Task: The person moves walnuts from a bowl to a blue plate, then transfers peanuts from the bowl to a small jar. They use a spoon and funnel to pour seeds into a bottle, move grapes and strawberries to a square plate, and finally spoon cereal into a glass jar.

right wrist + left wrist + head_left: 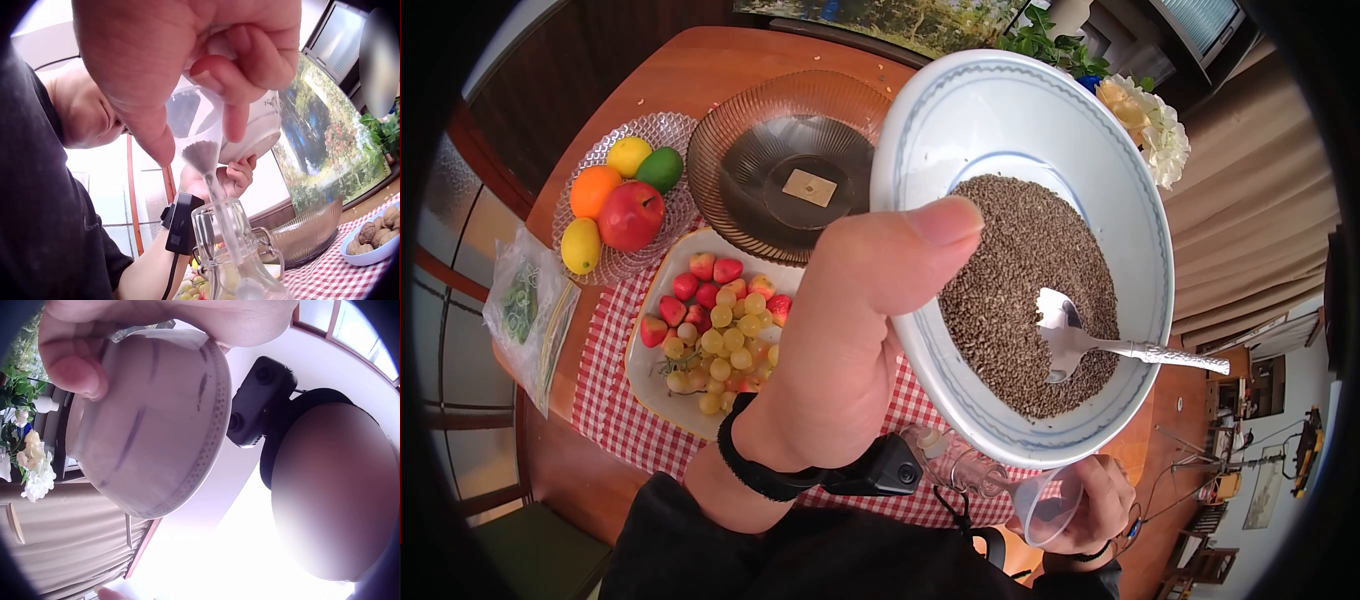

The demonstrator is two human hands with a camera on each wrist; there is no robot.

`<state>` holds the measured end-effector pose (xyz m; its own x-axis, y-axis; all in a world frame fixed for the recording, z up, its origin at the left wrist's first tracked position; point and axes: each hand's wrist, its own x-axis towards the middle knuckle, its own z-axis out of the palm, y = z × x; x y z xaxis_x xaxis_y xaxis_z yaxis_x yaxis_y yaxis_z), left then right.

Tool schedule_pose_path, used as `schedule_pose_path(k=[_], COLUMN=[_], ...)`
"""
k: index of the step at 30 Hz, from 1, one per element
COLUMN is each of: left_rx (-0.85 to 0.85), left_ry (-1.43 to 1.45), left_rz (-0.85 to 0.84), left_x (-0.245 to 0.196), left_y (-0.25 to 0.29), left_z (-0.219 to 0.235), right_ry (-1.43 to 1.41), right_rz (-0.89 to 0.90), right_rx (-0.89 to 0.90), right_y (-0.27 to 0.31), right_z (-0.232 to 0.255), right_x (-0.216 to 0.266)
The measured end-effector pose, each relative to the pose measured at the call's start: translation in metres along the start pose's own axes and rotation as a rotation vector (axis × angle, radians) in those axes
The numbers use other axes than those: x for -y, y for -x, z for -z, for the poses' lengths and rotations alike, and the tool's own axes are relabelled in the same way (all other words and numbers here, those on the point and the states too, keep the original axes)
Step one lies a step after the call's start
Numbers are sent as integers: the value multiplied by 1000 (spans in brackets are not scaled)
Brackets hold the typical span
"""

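My left hand [830, 340] grips a white bowl [1135, 200] by its side, thumb over the rim. The bowl is tilted and holds small dark grains [1020, 290], with a metal spoon [1160, 353] resting in them. Below the bowl, my right hand [1100, 500] pinches a clear funnel [1045, 510] at its wide end. In the right wrist view, grains lie in the cone of the funnel [201, 153], whose stem stands inside the neck of a glass bottle [250, 269] with a wire clasp. The left wrist view shows the bowl's outside [156, 425] and my curled left fingers.
On the table stand a brown glass bowl [730, 160], a patterned plate of fruit [680, 130], and a tray of strawberries and grapes [645, 365] on a checked cloth [605, 400]. A plastic bag [525, 300] lies at the edge. Flowers [1160, 140] stand behind; walnuts fill a blue dish [375, 255].
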<state>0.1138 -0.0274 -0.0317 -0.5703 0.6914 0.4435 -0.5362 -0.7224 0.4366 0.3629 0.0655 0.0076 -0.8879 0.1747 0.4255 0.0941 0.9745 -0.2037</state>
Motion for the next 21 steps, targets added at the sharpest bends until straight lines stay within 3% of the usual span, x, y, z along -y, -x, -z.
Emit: schedule_pose_path(k=[2, 11, 14, 17, 20, 21], left_rx=[57, -31, 19, 107, 100, 100], left_ry=[29, 118, 164, 207, -109, -87], left_rz=[-42, 65, 59, 3, -208, -169], left_x=[2, -1, 6, 24, 28, 22], left_y=[0, -2, -3, -1, 2, 2], left_z=[3, -2, 6, 22, 22, 18], right_ry=[-1, 23, 35, 36, 26, 20], right_rz=[-21, -45, -60, -51, -26, -24], right_rx=[37, 30, 34, 35, 15, 22], right_y=[3, 1, 2, 2, 1, 1], right_z=[2, 2, 2, 2, 1, 1], right_x=[1, 2, 3, 2, 1, 0])
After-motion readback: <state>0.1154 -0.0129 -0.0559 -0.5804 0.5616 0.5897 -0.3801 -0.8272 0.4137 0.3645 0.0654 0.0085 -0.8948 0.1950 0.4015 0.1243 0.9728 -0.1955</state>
